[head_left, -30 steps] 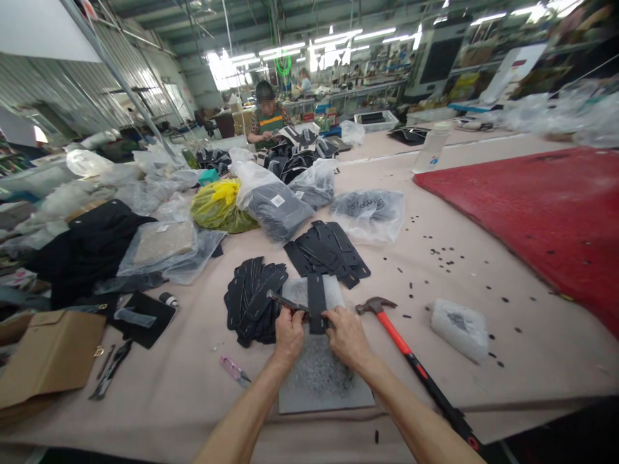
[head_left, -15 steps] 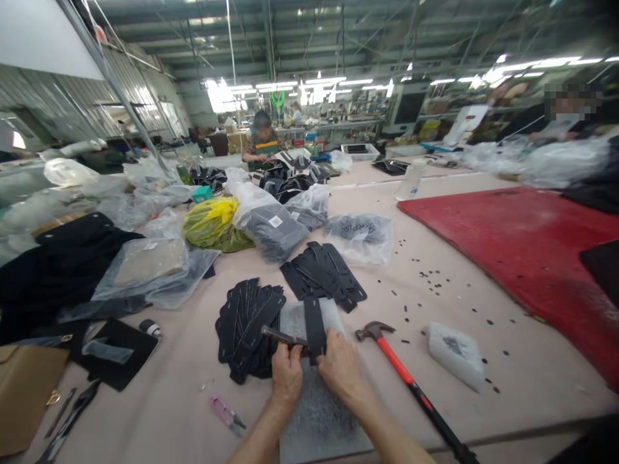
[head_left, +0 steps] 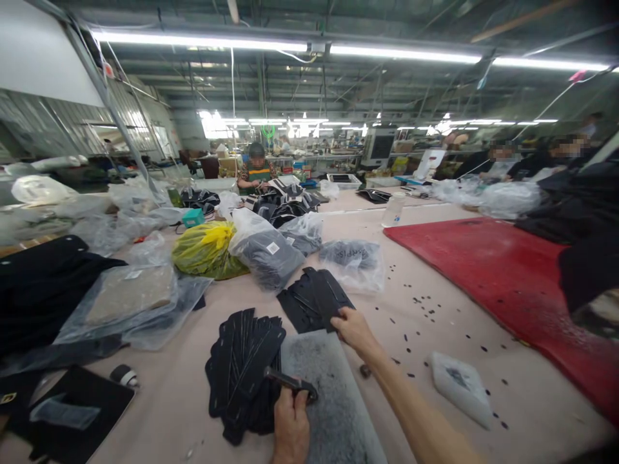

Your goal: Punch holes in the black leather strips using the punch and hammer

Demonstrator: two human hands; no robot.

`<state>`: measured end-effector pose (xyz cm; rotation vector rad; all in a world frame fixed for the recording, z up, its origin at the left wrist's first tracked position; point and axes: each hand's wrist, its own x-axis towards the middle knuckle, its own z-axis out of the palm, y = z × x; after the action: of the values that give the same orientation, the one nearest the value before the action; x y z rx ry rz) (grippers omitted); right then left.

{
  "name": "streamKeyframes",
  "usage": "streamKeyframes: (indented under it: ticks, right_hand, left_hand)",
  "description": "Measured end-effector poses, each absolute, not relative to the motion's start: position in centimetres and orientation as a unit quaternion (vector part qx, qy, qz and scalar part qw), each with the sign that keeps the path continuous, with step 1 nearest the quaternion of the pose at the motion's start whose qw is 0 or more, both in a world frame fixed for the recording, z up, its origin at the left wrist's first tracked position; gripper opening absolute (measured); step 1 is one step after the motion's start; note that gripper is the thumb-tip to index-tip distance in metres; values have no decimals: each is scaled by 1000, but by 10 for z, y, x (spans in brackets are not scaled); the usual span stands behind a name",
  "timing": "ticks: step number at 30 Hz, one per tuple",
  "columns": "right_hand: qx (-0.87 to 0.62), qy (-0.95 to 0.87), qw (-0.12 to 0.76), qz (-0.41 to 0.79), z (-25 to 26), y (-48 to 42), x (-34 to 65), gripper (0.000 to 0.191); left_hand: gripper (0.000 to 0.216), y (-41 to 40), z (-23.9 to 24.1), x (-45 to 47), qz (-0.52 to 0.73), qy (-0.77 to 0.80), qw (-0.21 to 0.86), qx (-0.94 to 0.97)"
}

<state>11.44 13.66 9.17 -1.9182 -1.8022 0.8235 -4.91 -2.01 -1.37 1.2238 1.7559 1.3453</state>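
Note:
My left hand (head_left: pixel 291 425) is closed round a dark metal punch (head_left: pixel 290 382), a bar with a rounded head at its right end. The punch is above the left edge of a grey, scuffed board (head_left: pixel 333 412). My right hand (head_left: pixel 355 332) pinches the near end of a black strip (head_left: pixel 326 299), which lies over a fanned pile of black strips (head_left: pixel 297 299) behind the board. A larger heap of slotted black strips (head_left: pixel 242 374) lies left of the punch. Beneath my right forearm a bit of the hammer's head (head_left: pixel 365 371) shows; the rest is hidden.
A white block (head_left: pixel 459 386) and several small black discs (head_left: pixel 425 303) lie to the right, before a red sheet (head_left: pixel 464 258). Bagged goods (head_left: pixel 268 248) and a yellow bag (head_left: pixel 207 251) stand beyond the strips. A person (head_left: pixel 256 171) sits across the table.
My right hand has moved the black strip off the board, away from me, onto the far pile. My left hand still holds the punch. The view has tilted up.

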Motion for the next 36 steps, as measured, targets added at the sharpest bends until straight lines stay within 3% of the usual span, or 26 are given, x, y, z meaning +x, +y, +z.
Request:
streamKeyframes:
  ticks: [5, 10, 18, 23, 27, 36]
  right_hand:
    - [-742, -602, 165, 243, 85, 164, 132, 41]
    - [-784, -551, 130, 256, 48, 143, 149, 49]
    - [-747, -470, 241, 404, 28, 172, 121, 33]
    - [-720, -487, 301, 392, 35, 161, 129, 32]
    - [-684, -560, 294, 362, 37, 122, 136, 37]
    - [-515, -728, 200, 406, 48, 56, 89, 27]
  left_hand:
    - [37, -19, -21, -46, 519, 659, 292, 460]
    - [39, -17, -33, -42, 526, 650, 275, 474]
    - [34, -18, -27, -38, 504, 681, 240, 474]
    - [23, -22, 6, -36, 473, 696, 257, 475]
    - [18, -23, 17, -34, 470, 697, 280, 463]
    - [18, -35, 19, -33, 502, 671, 297, 458]
